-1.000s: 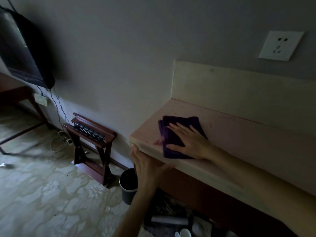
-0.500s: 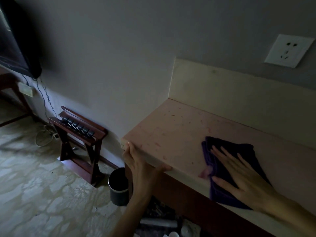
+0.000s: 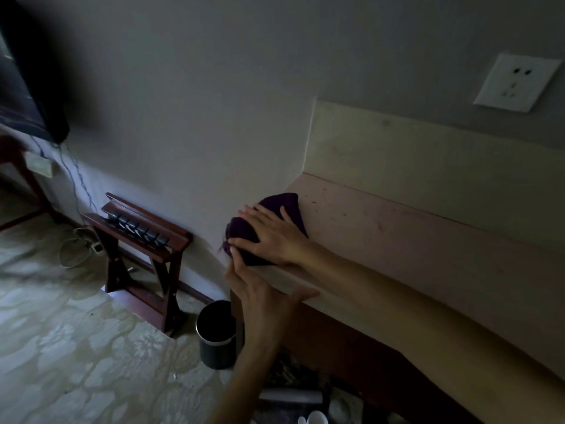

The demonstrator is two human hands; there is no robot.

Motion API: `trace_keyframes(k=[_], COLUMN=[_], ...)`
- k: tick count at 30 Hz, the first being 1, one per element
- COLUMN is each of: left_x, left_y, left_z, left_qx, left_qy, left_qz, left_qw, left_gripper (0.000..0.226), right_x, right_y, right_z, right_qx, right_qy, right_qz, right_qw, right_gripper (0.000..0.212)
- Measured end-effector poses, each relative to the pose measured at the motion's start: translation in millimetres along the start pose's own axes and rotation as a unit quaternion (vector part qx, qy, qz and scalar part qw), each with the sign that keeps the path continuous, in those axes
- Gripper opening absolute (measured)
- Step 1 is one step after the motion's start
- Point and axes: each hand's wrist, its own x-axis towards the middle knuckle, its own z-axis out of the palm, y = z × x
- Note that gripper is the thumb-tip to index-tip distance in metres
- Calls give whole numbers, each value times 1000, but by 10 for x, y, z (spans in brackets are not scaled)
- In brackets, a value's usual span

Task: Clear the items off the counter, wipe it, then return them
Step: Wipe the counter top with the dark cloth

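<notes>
A dark purple cloth (image 3: pixel 287 203) lies bunched at the left end of the pale pink counter (image 3: pixel 412 240). My right hand (image 3: pixel 269 234) presses flat on the cloth, fingers spread, pointing left toward the counter's edge. My left hand (image 3: pixel 260 292) rests against the counter's front corner just below the cloth, palm on the light front edge, thumb along it. No other items stand on the visible part of the counter. Some items lie on the floor under the counter at the bottom, too dark to name.
A black waste bin (image 3: pixel 215 335) stands on the floor beside the counter's left end. A dark wooden luggage rack (image 3: pixel 137 240) stands further left against the wall. A wall socket (image 3: pixel 516 82) sits above the cream backsplash (image 3: pixel 428 160). A television (image 3: pixel 27 96) hangs at far left.
My right hand swept the cloth from the left end to the right along the counter, then back to the left corner. My left hand stayed at the counter's front corner.
</notes>
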Motion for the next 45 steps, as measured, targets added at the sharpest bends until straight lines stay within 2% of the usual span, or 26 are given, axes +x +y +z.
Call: trace_keyframes(k=[3,6,11,15,18,23,28,34,37,39,41,45], left_x=[23,79,112,223,321,341,314,335,307,285,278,245], left_y=[25,54,57,-111,-264,-320,-296,-274,-246,-231,-180,-124], left_z=[-77,-108,-29,20,28,18,-35,-37,-16,-15,-34,-77], left_qx=[42,94,218,273,333,388,426,421,430,428,447,468], left_qy=[18,-4,-104,-111,-134,-125,-130,-150,-132,-96,-94,-162], left_qz=[35,57,85,119,131,173,177,165,171,200,205,146], left_qw=[998,994,967,948,924,897,878,879,876,876,865,857], left_gripper=[147,144,140,148,146,126,120,121,123,127,126,121], right_x=[-346,-908,-2307,-3455,-3700,-3175,-1937,14,753,954,933,500], right_y=[186,621,1530,2126,2391,2575,2523,1835,1398,1267,1265,1322], right_z=[-41,-96,-243,-392,-430,-484,-452,-333,-283,-270,-270,-293], right_qx=[-2,-10,-31,-43,-29,-3,-12,-11,-8,-6,-2,4], right_qy=[13,22,32,30,19,3,9,20,6,3,4,4], right_qz=[7,42,162,291,334,294,241,140,100,85,92,122], right_qw=[1000,999,986,955,942,956,970,990,995,996,996,993], right_gripper=[84,84,90,84,89,98,107,103,98,97,99,108])
